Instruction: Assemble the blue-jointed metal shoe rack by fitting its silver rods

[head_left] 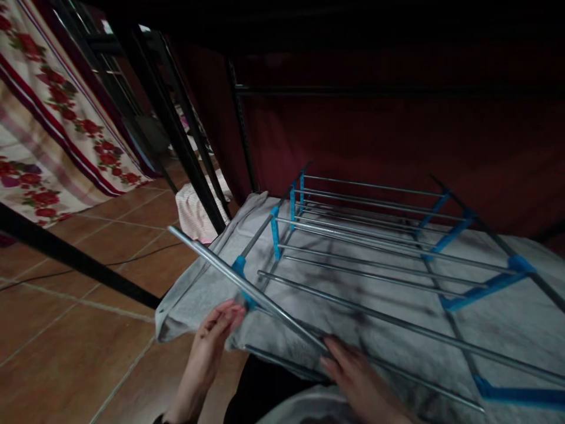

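A half-assembled rack (388, 235) of grey metal tubes and blue plastic connectors lies on a grey cloth. My right hand (359, 374) is closed around the near end of a loose metal tube (212, 257), which slants up to the left over the rack's near left corner. Behind that tube sits a blue connector (239, 265) on the rack's left side. My left hand (218, 327) has its fingers curled at the lower end of this connector; the fingertips are slightly blurred. Another long tube (397, 323) lies across the rack's near side, its left end free.
The grey cloth (189, 309) covers a low surface inside a black metal frame (176, 123). Dark red fabric (353, 135) hangs behind. To the left are brown floor tiles (66, 335), a thin cable (132, 259), a flowered cloth (66, 123) and a pale cloth bundle (194, 209).
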### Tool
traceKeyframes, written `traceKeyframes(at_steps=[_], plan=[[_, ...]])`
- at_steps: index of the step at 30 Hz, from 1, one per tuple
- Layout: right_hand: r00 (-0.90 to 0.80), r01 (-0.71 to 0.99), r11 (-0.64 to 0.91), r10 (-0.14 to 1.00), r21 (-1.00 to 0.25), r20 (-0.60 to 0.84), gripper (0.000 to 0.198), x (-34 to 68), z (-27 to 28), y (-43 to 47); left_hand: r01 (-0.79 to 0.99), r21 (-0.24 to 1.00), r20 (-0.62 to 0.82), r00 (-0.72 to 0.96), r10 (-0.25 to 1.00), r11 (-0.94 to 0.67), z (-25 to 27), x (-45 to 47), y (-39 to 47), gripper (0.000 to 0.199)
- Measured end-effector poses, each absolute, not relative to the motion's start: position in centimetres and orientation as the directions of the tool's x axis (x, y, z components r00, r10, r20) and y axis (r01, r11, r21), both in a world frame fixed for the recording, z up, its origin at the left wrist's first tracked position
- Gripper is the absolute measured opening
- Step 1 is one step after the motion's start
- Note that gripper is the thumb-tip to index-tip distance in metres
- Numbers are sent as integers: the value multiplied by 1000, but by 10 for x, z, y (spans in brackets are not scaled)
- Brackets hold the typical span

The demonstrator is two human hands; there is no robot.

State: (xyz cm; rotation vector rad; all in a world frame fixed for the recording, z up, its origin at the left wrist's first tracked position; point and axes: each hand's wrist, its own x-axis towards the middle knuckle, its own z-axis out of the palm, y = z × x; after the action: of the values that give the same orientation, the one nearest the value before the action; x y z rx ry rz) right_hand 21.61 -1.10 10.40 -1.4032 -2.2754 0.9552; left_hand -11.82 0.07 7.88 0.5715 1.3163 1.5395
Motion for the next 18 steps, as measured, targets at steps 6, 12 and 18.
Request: traceKeyframes(at_steps=[6, 12, 18], plan=[[-717, 443, 491, 696, -750, 33, 41, 97, 143, 18, -599, 801, -262, -309, 914, 27, 127, -49, -26, 49], [-714, 437, 516, 697, -737, 65, 43, 132, 138, 7, -353, 923, -84, -576, 813, -155, 176, -114, 5, 43], [-665, 625, 420, 728, -658, -167, 40, 262, 34, -24, 149, 988, 47, -536, 843, 40, 202, -215, 47, 38]])
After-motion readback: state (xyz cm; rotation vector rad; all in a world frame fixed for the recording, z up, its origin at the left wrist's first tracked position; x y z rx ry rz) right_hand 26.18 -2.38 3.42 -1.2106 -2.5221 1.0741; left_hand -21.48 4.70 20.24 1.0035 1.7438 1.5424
